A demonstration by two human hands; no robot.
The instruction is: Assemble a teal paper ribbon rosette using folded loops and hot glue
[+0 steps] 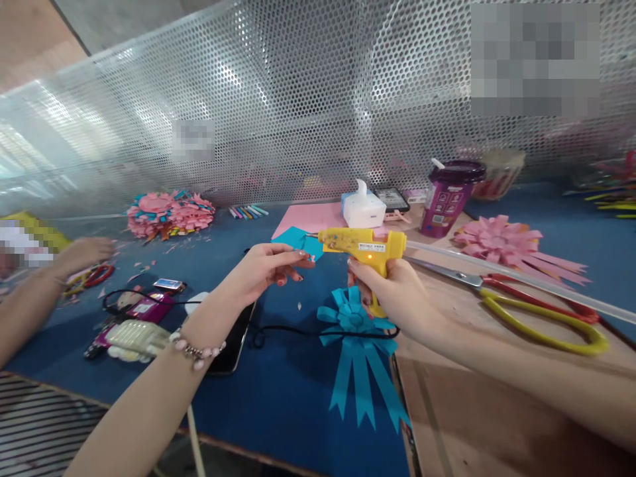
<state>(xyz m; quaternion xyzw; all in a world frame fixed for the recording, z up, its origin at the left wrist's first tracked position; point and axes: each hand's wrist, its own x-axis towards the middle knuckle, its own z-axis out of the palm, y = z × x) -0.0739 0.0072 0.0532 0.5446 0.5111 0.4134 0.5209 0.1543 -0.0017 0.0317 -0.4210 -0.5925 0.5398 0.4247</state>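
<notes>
My right hand [392,285] is wrapped around the handle of a yellow hot glue gun [350,241], its nozzle aimed left and a small orange light lit on its side. A long clear glue stick [477,264] sticks out of its back. Close to the nozzle, my left hand [271,268] has thumb and fingers pinched together; whatever is between the fingertips is too small to make out. Blue paper [292,238] lies behind those fingers. Beneath the glue gun rests a blue paper rosette [355,321] with ribbon tails, the gun's black cord crossing over it.
Large scissors [541,315] with red and yellow handles lie at right, near a pink rosette [501,242] and a purple cup [450,199]. A tissue pack [364,209] stands behind. Under my left forearm is a phone [231,344]. Another person's hand [89,255] is at far left.
</notes>
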